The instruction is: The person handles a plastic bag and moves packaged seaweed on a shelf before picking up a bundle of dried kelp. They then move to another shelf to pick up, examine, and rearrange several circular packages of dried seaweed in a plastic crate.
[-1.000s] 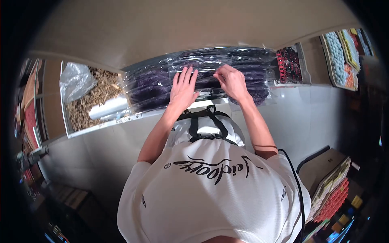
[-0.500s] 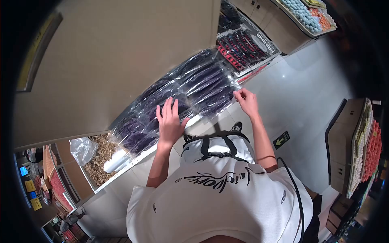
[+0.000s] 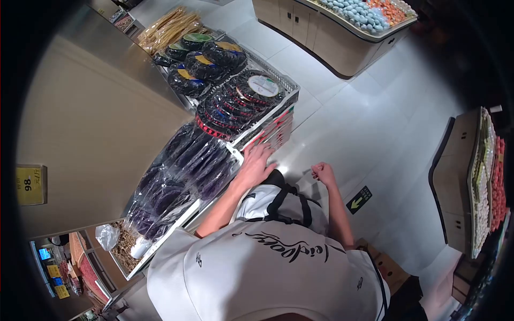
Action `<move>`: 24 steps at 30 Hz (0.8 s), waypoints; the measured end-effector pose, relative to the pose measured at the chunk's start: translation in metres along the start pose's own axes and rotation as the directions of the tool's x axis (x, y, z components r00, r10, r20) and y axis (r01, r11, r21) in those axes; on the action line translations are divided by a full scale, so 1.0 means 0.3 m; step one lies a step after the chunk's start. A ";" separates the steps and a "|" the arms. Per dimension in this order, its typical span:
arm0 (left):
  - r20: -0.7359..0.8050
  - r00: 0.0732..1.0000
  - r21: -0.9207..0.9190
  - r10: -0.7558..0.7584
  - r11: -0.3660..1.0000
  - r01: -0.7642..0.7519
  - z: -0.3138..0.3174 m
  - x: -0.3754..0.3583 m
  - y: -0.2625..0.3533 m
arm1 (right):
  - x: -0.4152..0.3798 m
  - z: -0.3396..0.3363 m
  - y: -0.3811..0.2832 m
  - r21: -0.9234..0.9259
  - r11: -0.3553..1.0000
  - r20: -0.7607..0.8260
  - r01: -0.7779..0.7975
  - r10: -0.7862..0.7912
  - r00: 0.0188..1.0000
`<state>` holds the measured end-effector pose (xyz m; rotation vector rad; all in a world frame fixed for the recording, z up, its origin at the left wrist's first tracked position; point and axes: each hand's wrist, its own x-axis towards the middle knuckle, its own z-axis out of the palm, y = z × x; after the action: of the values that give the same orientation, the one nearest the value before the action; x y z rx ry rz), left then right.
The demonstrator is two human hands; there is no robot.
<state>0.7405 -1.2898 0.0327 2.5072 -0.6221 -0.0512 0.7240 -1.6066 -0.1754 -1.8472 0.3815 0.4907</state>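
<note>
My left hand [image 3: 257, 163] has its fingers apart at the front corner of a white crate, against the stacked red-and-white sides below its rim. My right hand [image 3: 323, 173] hangs over the floor to the right, fingers curled in; whatever it may hold is too small to make out. Left of my left hand lie dark purple goods under clear plastic film [image 3: 182, 171]. Beyond it, the white crate [image 3: 292, 88] holds round black-and-red wrapped packages [image 3: 235, 109], one with a white oval label.
Black wrapped bundles [image 3: 201, 67] and pale dried sticks [image 3: 168, 27] sit at the back left. A wooden counter [image 3: 316, 40] stands at the top, another display [image 3: 455, 176] at the right. A tall beige panel [image 3: 101, 117] rises on the left. A floor sign [image 3: 358, 200] lies nearby.
The view has shifted toward the round packages. My left hand has left the film and is now at the crate corner. My right hand has moved off the film's edge, its fingers curled.
</note>
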 end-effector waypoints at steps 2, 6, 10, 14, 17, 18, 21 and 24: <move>0.004 0.999 0.011 0.039 0.999 -0.039 0.029 0.098 0.010 | 0.063 -0.057 0.036 -0.130 0.989 0.033 -0.067 0.072 0.997; -0.006 0.996 -0.022 0.084 0.996 -0.084 0.095 0.302 -0.029 | 0.264 -0.155 0.028 -0.512 0.859 0.186 0.012 0.097 0.978; 0.010 1.000 -0.042 0.029 0.999 -0.029 0.142 0.523 -0.073 | 0.574 -0.232 0.017 -0.726 0.599 0.459 0.338 0.056 0.886; -0.084 0.996 -0.064 0.014 0.998 -0.019 0.148 0.763 -0.130 | 0.854 -0.322 -0.122 -0.789 0.513 0.514 0.337 0.252 0.820; -0.185 0.972 -0.242 -0.143 0.965 0.096 0.078 0.909 -0.168 | 1.029 -0.363 -0.322 -0.737 0.617 0.517 0.275 0.253 0.817; -0.212 0.959 -0.308 -0.188 0.944 0.117 0.077 0.940 -0.190 | 1.074 -0.373 -0.366 -0.718 0.642 0.521 0.268 0.241 0.819; -0.261 0.915 -0.249 -0.307 0.937 0.244 0.042 1.007 -0.249 | 1.269 -0.406 -0.460 -0.668 0.723 0.497 0.177 0.255 0.830; -0.305 0.832 -0.320 -0.464 0.872 0.370 -0.007 0.997 -0.270 | 1.505 -0.400 -0.493 -0.704 0.660 0.517 0.261 0.225 0.826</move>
<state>1.0417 -1.3610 0.0197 2.2719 0.1000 0.1740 1.2021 -1.6826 -0.2510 -2.3562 -0.3337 1.3102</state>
